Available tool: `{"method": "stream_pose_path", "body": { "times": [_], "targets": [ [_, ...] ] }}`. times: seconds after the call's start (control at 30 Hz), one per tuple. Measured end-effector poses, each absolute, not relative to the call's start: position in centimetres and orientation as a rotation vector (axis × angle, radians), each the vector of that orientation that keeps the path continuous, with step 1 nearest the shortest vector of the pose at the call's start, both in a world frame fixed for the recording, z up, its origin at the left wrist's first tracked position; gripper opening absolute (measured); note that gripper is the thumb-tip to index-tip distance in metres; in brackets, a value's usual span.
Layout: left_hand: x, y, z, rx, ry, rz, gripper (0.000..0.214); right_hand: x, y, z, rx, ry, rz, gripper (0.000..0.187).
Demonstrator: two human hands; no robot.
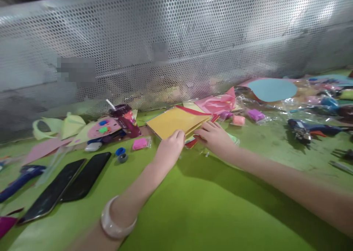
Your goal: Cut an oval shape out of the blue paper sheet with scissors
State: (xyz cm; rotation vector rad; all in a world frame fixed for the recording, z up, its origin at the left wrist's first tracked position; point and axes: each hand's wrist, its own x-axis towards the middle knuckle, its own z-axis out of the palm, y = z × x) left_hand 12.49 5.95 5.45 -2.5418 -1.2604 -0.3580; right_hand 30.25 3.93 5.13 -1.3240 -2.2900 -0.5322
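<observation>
Evidently, the perforated panel (176, 30) is the largest thing here, closing off the far side of the green table (176, 214). The yellow paper (173, 122) lies at the far middle, between the two hands and the panel, layered with red paper (190, 110) that shows along its far edge. To the far right, blue paper (271, 89) lies among clear wrapping; crumpled pink paper (216, 103) crowds the space just beyond the yellow stack.

The left hand (171, 145) meets the near edge of the stack with fingers curled together; the pinch itself is hidden, so I cannot tell how firmly it holds. The right hand (215, 137) has its fingers bent over the stack's right end, where the layers part; whether they grip, I cannot tell.

A dark tool (325, 127) lies well to the right, and a blue tool (20, 182) at the left. The cup (127, 122), with its white straw, stands left of the stack, and two black phones (86, 177) lie nearer, on the left. A pale bangle (111, 221) circles the left wrist. A pink pack (140, 143) lies near the left hand, an orange pack (238, 120) and a purple pack (256, 114) beyond the right. Smallest, a blue cap (120, 151) touches a grey cap (122, 158).
</observation>
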Motion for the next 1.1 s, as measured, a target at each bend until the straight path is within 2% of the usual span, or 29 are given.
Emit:
{"method": "stream_pose_path", "body": {
  "times": [0.17,0.33,0.47,0.57,0.77,0.97,1.1],
  "targets": [
    [12.6,5.7,5.5,-2.541,-1.239,-0.364,0.02,29.7,4.8,6.2,-1.361,-2.386,-0.757,0.011],
    [12.5,5.7,5.6,-2.565,-1.261,-0.391,0.019,29.5,5.9,6.1,-1.208,-2.471,-0.893,0.007],
    [12.6,5.5,5.9,-2.614,-1.271,-0.43,0.017,29.7,6.3,6.0,-1.161,-2.471,-0.964,0.015],
    [12.5,5.4,6.0,-2.653,-1.27,-0.482,0.014,30.1,6.0,6.5,-1.14,-2.456,-0.985,0.014],
    [12.2,5.6,5.6,-2.653,-1.286,-0.688,0.026,31.6,4.5,8.7,-0.876,-2.348,-1.102,0.026],
    [12.0,5.3,5.8,-2.66,-1.292,-0.985,0.032,34.5,3.1,12.0,-0.954,-2.247,-1.008,0.021],
    [12.2,5.5,5.5,-2.796,-1.254,-1.104,0.034,34.6,0.2,14.2,-0.819,-2.262,-0.913,0.016]
  ]
}}
